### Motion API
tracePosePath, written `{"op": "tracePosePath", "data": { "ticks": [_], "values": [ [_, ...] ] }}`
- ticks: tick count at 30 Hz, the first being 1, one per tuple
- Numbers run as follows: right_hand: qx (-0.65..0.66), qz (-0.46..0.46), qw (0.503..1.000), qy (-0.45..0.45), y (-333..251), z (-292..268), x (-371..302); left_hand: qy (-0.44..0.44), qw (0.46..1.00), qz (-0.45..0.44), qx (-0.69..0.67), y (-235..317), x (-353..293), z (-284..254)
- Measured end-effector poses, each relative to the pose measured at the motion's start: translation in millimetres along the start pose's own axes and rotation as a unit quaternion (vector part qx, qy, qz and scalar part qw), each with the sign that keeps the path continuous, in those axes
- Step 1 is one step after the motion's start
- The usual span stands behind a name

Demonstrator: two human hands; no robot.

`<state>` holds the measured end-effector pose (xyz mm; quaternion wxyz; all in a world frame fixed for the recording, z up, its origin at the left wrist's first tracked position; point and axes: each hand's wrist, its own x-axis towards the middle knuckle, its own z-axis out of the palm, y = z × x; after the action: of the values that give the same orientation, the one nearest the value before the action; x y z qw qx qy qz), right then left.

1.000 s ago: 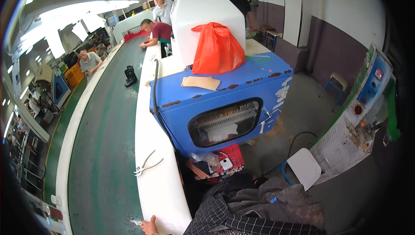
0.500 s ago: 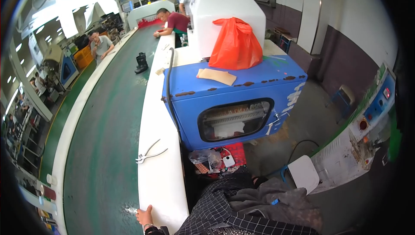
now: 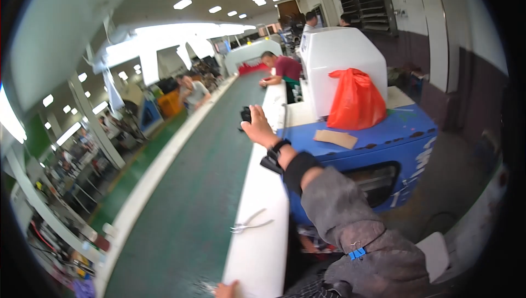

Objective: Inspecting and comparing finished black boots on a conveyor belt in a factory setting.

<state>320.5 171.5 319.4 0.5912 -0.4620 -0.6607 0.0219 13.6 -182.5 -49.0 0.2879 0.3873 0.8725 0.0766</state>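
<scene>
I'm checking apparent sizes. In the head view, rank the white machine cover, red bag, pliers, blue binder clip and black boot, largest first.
1. White machine cover
2. Red bag
3. Pliers
4. Blue binder clip
Unsure: black boot, partly hidden behind the right hand.

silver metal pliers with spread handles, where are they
In the head view, the pliers lie below centre on the white ledge right of the green conveyor belt, above the person's left hand.

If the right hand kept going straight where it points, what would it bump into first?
Probably the black boot on the green conveyor belt. The right hand overlaps it in the picture, so any gap is unclear.
</scene>
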Motion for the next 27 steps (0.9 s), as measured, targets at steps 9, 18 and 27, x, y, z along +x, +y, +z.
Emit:
{"op": "tracePosePath", "data": {
  "ticks": [9, 18, 27],
  "values": [
    [-0.253, 0.011, 0.861, -0.441, 57.2, 107.9, 29.0, 0.023, 0.996, -0.084, -0.027, 9.5, 22.2, -3.4],
    [-0.016, -0.237, 0.603, -0.762, 38.8, 112.9, -358.1, 0.086, 0.977, -0.193, -0.013, 5.9, 19.0, 8.7],
    [-0.025, -0.245, 0.722, -0.647, 47.4, 66.7, -420.3, 0.076, 0.985, -0.154, -0.029, 18.6, 5.2, -1.3]
  ]
}}
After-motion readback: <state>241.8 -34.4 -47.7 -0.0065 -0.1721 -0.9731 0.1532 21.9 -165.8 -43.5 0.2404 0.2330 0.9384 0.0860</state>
